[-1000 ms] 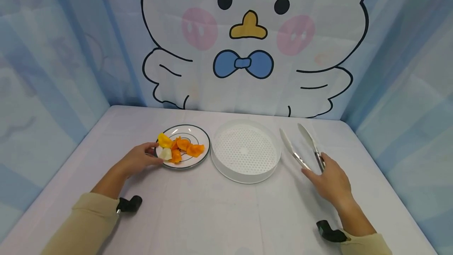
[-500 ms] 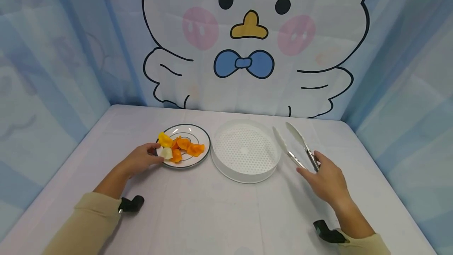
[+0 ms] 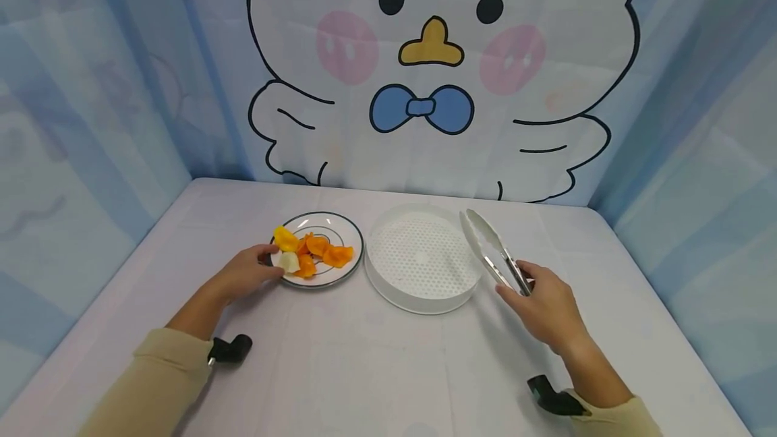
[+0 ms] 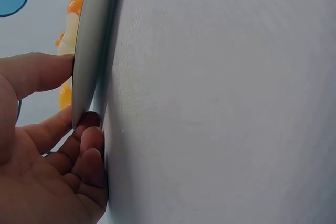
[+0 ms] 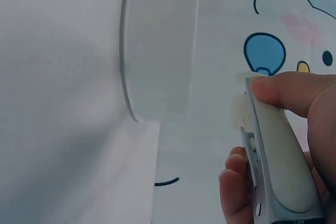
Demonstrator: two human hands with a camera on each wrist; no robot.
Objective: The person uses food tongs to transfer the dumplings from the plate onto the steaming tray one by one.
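Observation:
My left hand (image 3: 245, 272) grips the left rim of a white plate (image 3: 336, 276) with dark ring lines. In the left wrist view the thumb (image 4: 44, 72) lies on the plate's upper side and the fingers curl beneath its edge. Orange, yellow and pale pieces (image 3: 315, 246) that look like petals lie on the plate. Tongs (image 3: 494, 247) with pale tips and metal handles are in my right hand (image 3: 546, 305), thumb on one arm and fingers round the other. Their tips are spread apart with nothing between them, and overlap the right rim of a round white perforated tray (image 3: 419, 305).
The round tray stands just right of the plate on a white-covered table (image 3: 352, 369). Behind the table hangs a printed curtain (image 3: 425, 154), and blue curtains (image 3: 79, 154) close off both sides.
My right hand has moved left with the tongs, from beside the round tray to its right rim, and their arms have drawn closer together. The left hand and plate stay in place.

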